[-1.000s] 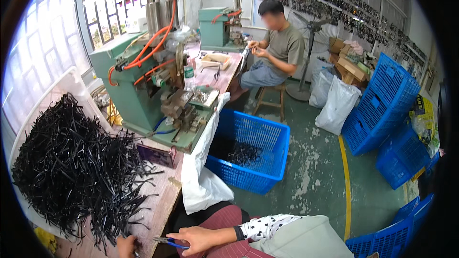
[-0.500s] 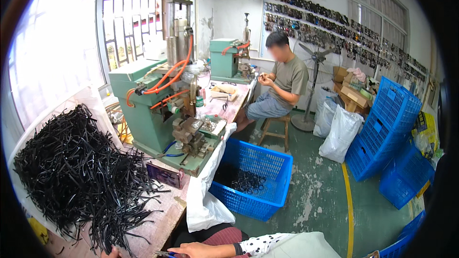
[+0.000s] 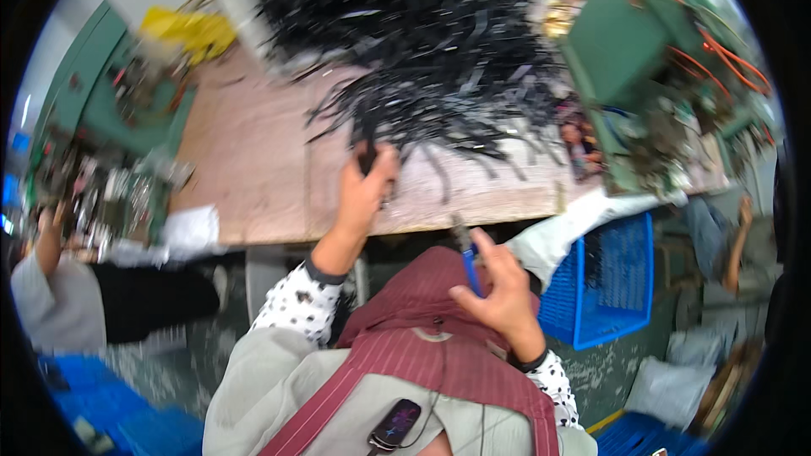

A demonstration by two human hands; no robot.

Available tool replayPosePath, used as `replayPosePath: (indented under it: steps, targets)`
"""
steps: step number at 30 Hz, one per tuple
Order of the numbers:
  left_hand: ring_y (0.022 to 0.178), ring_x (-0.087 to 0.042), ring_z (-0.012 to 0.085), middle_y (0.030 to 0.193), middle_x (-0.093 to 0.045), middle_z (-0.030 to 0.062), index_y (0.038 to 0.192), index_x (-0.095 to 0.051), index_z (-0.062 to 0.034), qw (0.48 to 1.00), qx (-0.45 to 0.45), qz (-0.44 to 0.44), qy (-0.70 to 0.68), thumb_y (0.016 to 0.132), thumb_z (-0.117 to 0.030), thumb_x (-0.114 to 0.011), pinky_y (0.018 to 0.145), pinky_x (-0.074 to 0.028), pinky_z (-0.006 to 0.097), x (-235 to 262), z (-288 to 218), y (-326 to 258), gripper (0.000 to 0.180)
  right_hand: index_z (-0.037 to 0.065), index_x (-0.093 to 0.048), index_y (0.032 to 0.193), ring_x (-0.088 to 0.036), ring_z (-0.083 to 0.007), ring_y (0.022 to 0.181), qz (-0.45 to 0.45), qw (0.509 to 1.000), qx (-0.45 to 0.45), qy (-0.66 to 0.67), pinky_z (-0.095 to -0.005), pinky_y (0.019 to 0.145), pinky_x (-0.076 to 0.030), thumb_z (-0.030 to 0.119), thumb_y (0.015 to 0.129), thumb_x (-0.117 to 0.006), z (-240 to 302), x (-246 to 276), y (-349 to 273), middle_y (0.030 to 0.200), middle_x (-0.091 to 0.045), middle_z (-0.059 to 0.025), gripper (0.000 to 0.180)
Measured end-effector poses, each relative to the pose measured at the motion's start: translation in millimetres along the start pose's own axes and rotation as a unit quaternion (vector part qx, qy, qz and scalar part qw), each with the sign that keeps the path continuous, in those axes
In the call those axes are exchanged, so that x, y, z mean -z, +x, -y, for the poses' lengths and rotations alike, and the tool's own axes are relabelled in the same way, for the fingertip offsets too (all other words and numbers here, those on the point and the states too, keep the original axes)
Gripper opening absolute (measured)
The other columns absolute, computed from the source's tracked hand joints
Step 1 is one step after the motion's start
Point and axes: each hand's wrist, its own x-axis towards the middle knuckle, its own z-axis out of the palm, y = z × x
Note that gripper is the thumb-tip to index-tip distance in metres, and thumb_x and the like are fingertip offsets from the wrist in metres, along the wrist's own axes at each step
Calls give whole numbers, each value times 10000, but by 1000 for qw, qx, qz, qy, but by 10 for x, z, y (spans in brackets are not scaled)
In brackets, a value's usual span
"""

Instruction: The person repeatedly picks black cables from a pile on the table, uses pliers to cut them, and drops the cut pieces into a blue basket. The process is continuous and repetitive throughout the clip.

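My left hand (image 3: 365, 190) is closed around a small bunch of black strips at the near edge of a large heap. The heap of thin black strips (image 3: 414, 42) resembles loose eyeglass arms and covers the far part of the wooden bench (image 3: 262, 160). In my right hand (image 3: 505, 294) is a pair of blue-handled pliers (image 3: 471, 268). Its metal jaws point up toward the bench's front edge, above my lap. Motion blur hides the finer detail of the strips in my left hand.
Green machines stand on either side: one (image 3: 621, 51) with orange hoses at right, another (image 3: 101, 93) at left. A blue crate (image 3: 596, 287) with dark parts sits below right. One person (image 3: 59, 287) is at far left, another (image 3: 731, 245) at far right. A yellow bag (image 3: 190, 32) lies back left.
My view has swung left and down from the room to the bench in front of me. Both hands and the pliers, formerly at the lower edge, are now fully in sight.
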Motion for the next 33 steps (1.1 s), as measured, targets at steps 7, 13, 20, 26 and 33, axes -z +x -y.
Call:
replayPosePath:
  steps: [7, 13, 20, 26, 33]
  targets:
    - [463, -352, 39, 640, -432, -40, 920, -500, -106, 839, 194, 272, -430, 1026, -404, -392, 515, -371, 221, -33, -106, -156, 334, 94, -551, 1314, -544, -269, 776, -7, 981, 147, -124, -357, 636, -468, 202, 571, -817, 160, -12, 247, 924, -548, -114, 797]
    - [469, -357, 33, 640, -434, -44, 916, -503, -107, 844, 209, 292, -398, 1031, -408, -374, 494, -369, 217, -117, -70, -169, 347, 92, -518, 1347, -551, -292, 813, 20, 980, 130, -150, -379, 690, -466, 175, 555, -821, 126, 52, 247, 946, -542, -121, 853]
    - [455, -352, 27, 636, -436, -43, 905, -518, -107, 834, 231, 289, -409, 1029, -398, -392, 477, -350, 213, -134, -9, -197, 340, 102, -543, 1326, -564, -289, 806, 29, 978, 126, -163, -379, 652, -469, 176, 576, -797, 106, 98, 218, 937, -550, -110, 796]
    - [457, -334, 41, 619, -418, -43, 882, -498, -114, 872, 170, 257, -380, 1029, -389, -397, 521, -357, 239, -147, 11, -264, 327, 116, -548, 1316, -556, -240, 672, 24, 983, 143, -110, -355, 561, -463, 134, 601, -784, 17, 52, 189, 837, -514, -77, 753]
    - [507, -356, 87, 648, -463, 56, 897, -466, -45, 961, -196, 77, -178, 995, -336, -513, 533, -351, 235, -356, 93, -530, 310, 73, -521, 1347, -597, -229, 722, 80, 994, 40, 68, -318, 653, -504, 160, 611, -810, -8, -32, 87, 849, -540, -93, 795]
